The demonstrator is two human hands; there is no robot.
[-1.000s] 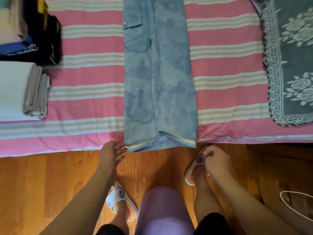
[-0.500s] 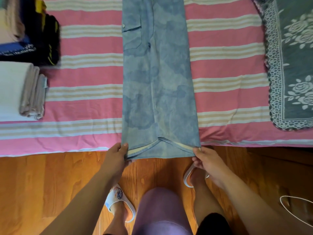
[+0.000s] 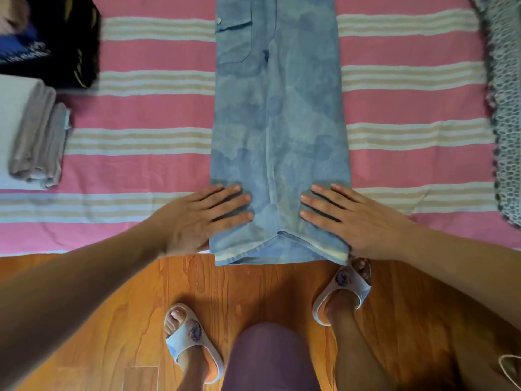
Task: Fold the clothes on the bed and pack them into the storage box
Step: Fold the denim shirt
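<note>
Both hands have climbed onto the hem, your left hand [image 3: 203, 218] and right hand [image 3: 358, 221] pressing flat-fingered on soft, floppy jeans [image 3: 279, 131]—take the hem corners.

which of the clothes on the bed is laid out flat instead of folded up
The blue jeans in the middle of the bed, stretched out lengthwise with both hands flat on the hem end. The pale stack and dark pile at the left are folded.
</note>
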